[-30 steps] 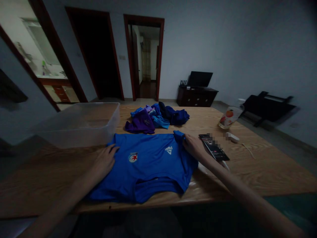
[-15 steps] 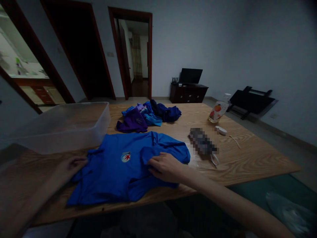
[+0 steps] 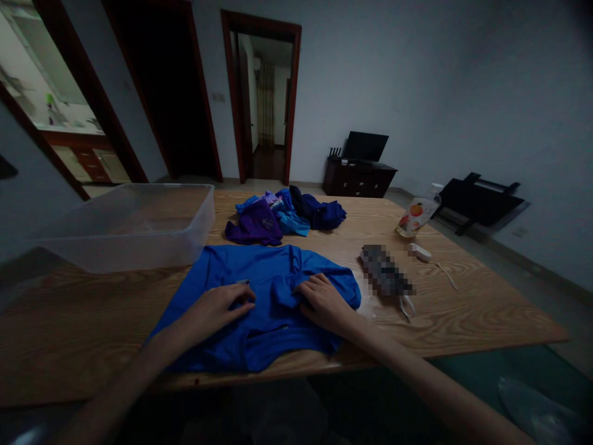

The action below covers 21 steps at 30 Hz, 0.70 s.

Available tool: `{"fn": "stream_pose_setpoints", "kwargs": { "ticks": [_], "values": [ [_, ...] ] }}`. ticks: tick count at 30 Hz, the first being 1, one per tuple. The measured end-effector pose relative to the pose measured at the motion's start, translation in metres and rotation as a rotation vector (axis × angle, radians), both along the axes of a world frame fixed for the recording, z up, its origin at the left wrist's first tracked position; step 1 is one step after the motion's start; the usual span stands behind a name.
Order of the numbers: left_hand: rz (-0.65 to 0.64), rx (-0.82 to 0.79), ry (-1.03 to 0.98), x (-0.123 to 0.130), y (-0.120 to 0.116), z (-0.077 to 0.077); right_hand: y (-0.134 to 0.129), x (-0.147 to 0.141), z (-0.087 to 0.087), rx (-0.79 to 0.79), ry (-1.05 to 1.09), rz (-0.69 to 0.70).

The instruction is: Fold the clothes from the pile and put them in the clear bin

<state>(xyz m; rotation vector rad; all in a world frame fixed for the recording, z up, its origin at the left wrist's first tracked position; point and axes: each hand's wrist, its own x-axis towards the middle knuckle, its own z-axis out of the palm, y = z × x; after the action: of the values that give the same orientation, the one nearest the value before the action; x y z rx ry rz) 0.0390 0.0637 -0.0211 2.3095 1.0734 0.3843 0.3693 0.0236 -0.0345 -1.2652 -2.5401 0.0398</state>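
Observation:
A blue T-shirt (image 3: 217, 343) lies spread on the wooden table in front of me, its right part bunched and creased. My right hand (image 3: 322, 300) is closed on a fold of the cloth at the right, fingers curled over it. Above the middle of the shirt is my left hand (image 3: 227, 304), its thumb apart from the slightly bent fingers and nothing visible between them. It covers most of the small chest emblem. Farther back lies a heap of clothes, with a purple garment (image 3: 254, 227) in front and a dark navy garment (image 3: 327, 214) at the right.
A clear plastic bin (image 3: 139, 252) stands at the table's back left. To the right are a blurred-out flat item (image 3: 384, 272) with a white strap, a small white object (image 3: 420, 252) with a cord, and a bottle with a fruit label (image 3: 414, 216). The table (image 3: 500, 315) ends at my front.
My left hand has moved right, from the shirt's left edge to over its middle. The shirt's left side now lies flatter. My right hand stays on the bunched cloth. The view has shifted slightly.

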Motion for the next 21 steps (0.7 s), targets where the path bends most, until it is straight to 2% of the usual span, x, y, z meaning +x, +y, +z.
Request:
{"fn": "stream_pose_setpoints", "kwargs": {
  "ticks": [3, 6, 8, 12, 15, 18, 21],
  "values": [
    [0.047, 0.065, 0.015, -0.011, 0.011, 0.004, -0.002, -0.002, 0.005, -0.006, 0.024, -0.011],
    [0.161, 0.257, 0.159, -0.029, 0.035, 0.013, 0.001, 0.003, 0.013, -0.052, 0.029, 0.069],
    [0.209, 0.329, 0.278, -0.036, 0.055, 0.016, 0.014, 0.01, 0.017, -0.062, 0.03, 0.07],
    [0.278, 0.303, 0.472, -0.036, 0.095, 0.011, 0.066, 0.033, 0.021, -0.035, 0.035, -0.087],
    [0.304, 0.248, 0.587, -0.029, 0.119, 0.008, 0.103, 0.047, 0.019, -0.09, 0.02, -0.121],
    [0.283, 0.193, 0.647, -0.025, 0.136, 0.011, 0.122, 0.052, 0.013, -0.153, 0.01, -0.139],
    [0.254, 0.127, 0.683, -0.022, 0.148, 0.02, 0.131, 0.05, 0.01, -0.234, 0.022, -0.163]
  ]
}}
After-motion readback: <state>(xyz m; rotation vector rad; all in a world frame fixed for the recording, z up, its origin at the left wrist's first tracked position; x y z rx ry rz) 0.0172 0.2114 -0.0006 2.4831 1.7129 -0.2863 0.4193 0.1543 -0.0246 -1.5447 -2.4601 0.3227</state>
